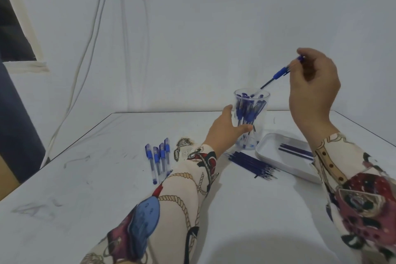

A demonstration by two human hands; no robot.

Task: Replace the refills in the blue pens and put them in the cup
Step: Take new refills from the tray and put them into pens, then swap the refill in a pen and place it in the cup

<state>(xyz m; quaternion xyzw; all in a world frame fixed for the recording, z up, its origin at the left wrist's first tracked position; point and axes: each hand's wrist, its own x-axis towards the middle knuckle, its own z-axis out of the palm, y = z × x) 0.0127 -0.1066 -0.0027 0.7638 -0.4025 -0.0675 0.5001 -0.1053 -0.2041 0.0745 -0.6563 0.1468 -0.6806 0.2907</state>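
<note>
Gripping the pen-filled cup (pixel 251 122), left hand (pixel 225 130); right hand (pixel 312 90) pinches a pen (pixel 278 74) above it.

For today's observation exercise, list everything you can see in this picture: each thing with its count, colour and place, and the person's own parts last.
Cup: one, clear, at the table's middle, filled with blue pens.
Pen in hand: one, blue, tilted tip-down over the cup's mouth.
Pens on the table: about five, clear with blue grips, side by side left of the cup.
Loose refills: a bundle, dark blue, on the table in front of the cup.
Tray: one, white, right of the cup.
Refills in the tray: a few, dark blue.
Table: one, white, scuffed.
Cables: several, white, hanging down the wall at left.
Left hand: grips the cup's side.
Right hand: pinches the pen's top end.
Sleeves: two, cream, patterned.
</note>
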